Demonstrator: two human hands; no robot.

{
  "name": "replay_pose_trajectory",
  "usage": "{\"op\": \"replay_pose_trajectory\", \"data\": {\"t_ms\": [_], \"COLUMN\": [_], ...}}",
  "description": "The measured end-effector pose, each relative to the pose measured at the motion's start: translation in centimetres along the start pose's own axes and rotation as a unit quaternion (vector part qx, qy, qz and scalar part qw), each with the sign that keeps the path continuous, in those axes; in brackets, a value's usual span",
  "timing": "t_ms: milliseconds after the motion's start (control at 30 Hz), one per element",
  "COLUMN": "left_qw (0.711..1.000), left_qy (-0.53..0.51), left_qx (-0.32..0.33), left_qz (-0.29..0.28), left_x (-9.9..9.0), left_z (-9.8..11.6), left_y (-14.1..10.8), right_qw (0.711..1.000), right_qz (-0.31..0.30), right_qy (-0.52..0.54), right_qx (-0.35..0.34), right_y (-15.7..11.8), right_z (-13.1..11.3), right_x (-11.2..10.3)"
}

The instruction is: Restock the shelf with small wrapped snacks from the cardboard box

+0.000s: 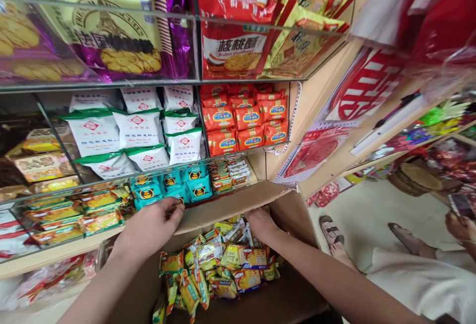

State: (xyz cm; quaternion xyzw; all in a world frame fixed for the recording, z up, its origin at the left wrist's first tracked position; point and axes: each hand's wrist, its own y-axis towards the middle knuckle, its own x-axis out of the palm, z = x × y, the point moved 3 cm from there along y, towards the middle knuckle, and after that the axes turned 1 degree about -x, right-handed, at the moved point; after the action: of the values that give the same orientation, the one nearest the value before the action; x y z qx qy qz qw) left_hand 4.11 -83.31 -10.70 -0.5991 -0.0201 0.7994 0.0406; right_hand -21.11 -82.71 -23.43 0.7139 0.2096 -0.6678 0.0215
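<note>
A cardboard box [293, 215] stands against the lower shelf, holding many small yellow and orange snack packets [223, 259]. My left hand [158, 222] is at the box's far rim, beside teal packets [197, 185] on the bottom shelf. Its fingers are bent together near the rim, and what they hold, if anything, is too small to name. Inside the box, at the far right of the heap, my right hand [262, 222] reaches in among silver and yellow packets. Its fingertips are hidden by the packets.
Shelves with clear dividers [199, 51] hold white-green packets [137, 128], red packets [247, 115] and large biscuit bags [111, 31]. A person's sandalled foot [332, 234] and a hand with a phone [461, 220] are at the right.
</note>
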Motion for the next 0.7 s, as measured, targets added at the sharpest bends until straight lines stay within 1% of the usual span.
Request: {"op": "replay_pose_trajectory", "data": {"t_ms": [200,333,400,600,667,700], "left_qw": [1.0,1.0,1.0,0.999,0.998,0.997], "left_qy": [0.009,0.007,0.007,0.006,0.002,0.0], "left_qx": [0.007,0.011,0.014,0.036,0.052,0.063], "left_qz": [-0.017,-0.019,-0.016,0.012,0.032,0.048], "left_x": [-0.2,-0.3,-0.4,-0.4,-0.6,-0.7], "left_z": [0.2,0.4,0.5,0.3,0.1,0.1], "left_y": [-0.3,-0.4,-0.4,-0.3,-0.2,-0.4], "right_qw": [0.999,0.996,0.994,0.986,0.976,0.966], "right_qz": [0.024,0.052,0.068,0.13,0.153,0.167], "right_qy": [0.016,0.038,0.053,0.099,0.152,0.189], "right_qx": [0.027,0.056,0.059,0.008,-0.03,-0.051], "right_y": [-0.6,-1.3,-1.9,-5.1,-6.3,-6.9], "right_z": [0.4,0.6,0.4,-1.5,-2.5,-3.0], "right_x": [0.5,-0.1,-0.6,-1.5,-1.7,-1.8]}}
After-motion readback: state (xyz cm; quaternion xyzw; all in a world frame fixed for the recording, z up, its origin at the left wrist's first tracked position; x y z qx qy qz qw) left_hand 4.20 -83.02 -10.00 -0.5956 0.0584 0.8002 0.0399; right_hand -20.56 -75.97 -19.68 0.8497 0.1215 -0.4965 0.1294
